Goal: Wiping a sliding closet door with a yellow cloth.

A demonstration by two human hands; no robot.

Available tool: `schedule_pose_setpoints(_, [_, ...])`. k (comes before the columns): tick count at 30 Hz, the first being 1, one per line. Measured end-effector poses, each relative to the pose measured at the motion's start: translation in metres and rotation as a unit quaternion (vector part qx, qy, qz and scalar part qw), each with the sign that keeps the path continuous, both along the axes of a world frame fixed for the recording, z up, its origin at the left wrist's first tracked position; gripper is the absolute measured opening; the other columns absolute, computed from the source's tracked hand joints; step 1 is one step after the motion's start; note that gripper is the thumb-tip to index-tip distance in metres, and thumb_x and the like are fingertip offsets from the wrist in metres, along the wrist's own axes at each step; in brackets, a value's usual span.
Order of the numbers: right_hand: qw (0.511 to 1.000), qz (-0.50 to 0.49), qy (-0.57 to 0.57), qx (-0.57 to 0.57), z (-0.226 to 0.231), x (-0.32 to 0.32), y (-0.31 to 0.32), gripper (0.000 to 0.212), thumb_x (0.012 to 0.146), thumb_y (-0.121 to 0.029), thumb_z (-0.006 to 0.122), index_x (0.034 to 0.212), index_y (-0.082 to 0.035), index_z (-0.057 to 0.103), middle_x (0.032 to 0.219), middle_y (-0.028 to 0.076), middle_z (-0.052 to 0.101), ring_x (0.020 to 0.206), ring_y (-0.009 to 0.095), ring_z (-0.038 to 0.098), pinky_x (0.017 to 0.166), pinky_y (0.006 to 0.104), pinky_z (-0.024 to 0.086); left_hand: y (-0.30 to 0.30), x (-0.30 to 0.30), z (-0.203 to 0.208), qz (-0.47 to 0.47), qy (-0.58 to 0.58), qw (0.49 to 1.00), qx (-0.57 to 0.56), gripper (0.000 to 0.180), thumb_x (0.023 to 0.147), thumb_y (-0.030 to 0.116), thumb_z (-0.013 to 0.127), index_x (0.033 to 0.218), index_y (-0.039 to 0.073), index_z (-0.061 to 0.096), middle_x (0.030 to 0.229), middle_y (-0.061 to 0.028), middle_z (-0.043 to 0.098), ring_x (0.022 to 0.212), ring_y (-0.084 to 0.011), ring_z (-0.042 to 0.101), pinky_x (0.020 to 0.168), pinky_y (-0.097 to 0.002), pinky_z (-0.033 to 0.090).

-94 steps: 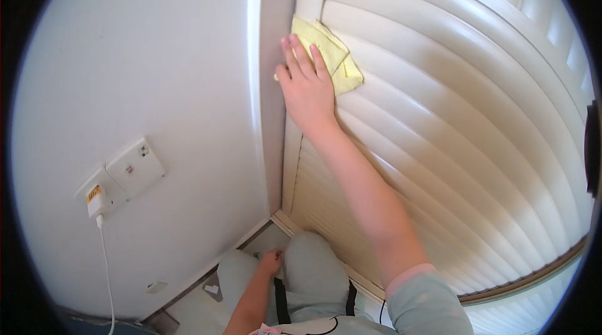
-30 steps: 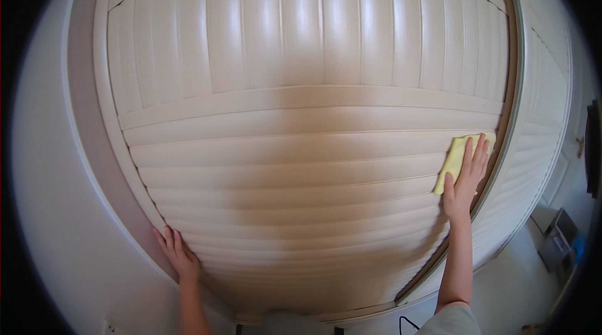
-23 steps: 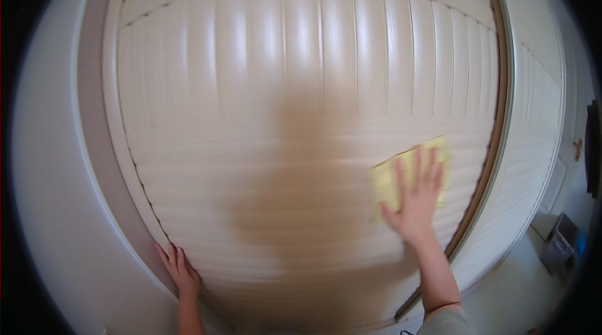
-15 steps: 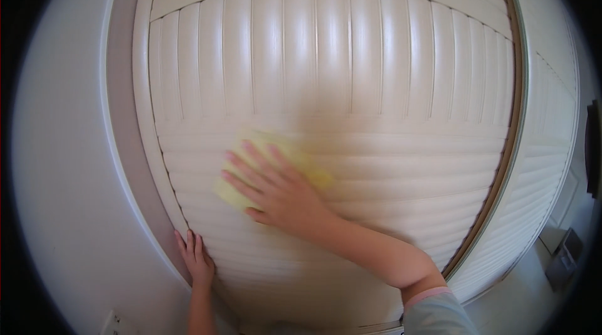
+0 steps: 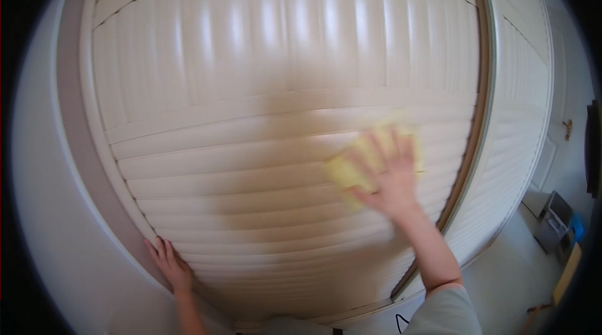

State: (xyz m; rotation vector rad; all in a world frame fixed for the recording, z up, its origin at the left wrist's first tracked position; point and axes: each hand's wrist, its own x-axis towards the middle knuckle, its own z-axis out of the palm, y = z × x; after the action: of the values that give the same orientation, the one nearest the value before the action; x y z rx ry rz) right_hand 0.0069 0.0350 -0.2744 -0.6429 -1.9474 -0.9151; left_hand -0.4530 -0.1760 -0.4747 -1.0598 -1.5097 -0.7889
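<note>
A yellow cleaning cloth (image 5: 343,172) lies against the horizontal slats of a cream wardrobe door (image 5: 276,140). My right hand (image 5: 392,175) holds it there under spread fingers, right of the door's middle. Cloth and fingers are smeared by motion. Low on the left, my left hand (image 5: 170,267) rests with fingers stretched out on the door's left edge, beside the frame. It holds nothing.
A brown and metallic strip (image 5: 483,103) borders the door on the right, with another slatted panel (image 5: 511,122) beyond. A pale wall (image 5: 44,209) stands at left. A grey bin-like box (image 5: 553,225) and something blue (image 5: 577,227) sit on the floor at right.
My right hand has swept the cloth from the door's left-middle to its right side. The view has shifted to the right and down; my left hand stays at the door's left edge.
</note>
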Motion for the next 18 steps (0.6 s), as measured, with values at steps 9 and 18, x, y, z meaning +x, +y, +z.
schedule_pose_setpoints(9, [0.978, -0.070, 0.197, 0.000, -0.003, 0.079, 0.030, 0.066, 0.083, -0.037, 0.061, 0.144, -0.020, 0.044, 0.156, 0.015, 0.026, 0.143, 0.046, 0.017, 0.113, 0.0606, 0.012, 0.007, -0.005, 0.000, -0.025, 0.020, 0.999, 0.004, 0.045, 0.097, -0.001, 0.037, 0.141, 0.007, 0.040, 0.150, -0.0185, 0.035, 0.139, -0.0480, 0.026, 0.112, -0.0578, 0.025])
schedule_pose_setpoints(18, [0.949, 0.302, -0.071, 0.064, 0.028, -0.225, -0.071, 0.073, 0.081, -0.049, 0.063, 0.143, -0.016, 0.044, 0.155, 0.007, 0.028, 0.146, 0.037, 0.013, 0.118, 0.0568, 0.008, -0.001, -0.012, 0.001, -0.016, -0.009, 1.000, -0.015, 0.057, 0.087, -0.002, 0.042, 0.143, 0.009, 0.037, 0.151, -0.0200, 0.034, 0.140, -0.0490, 0.022, 0.113, -0.0595, 0.020])
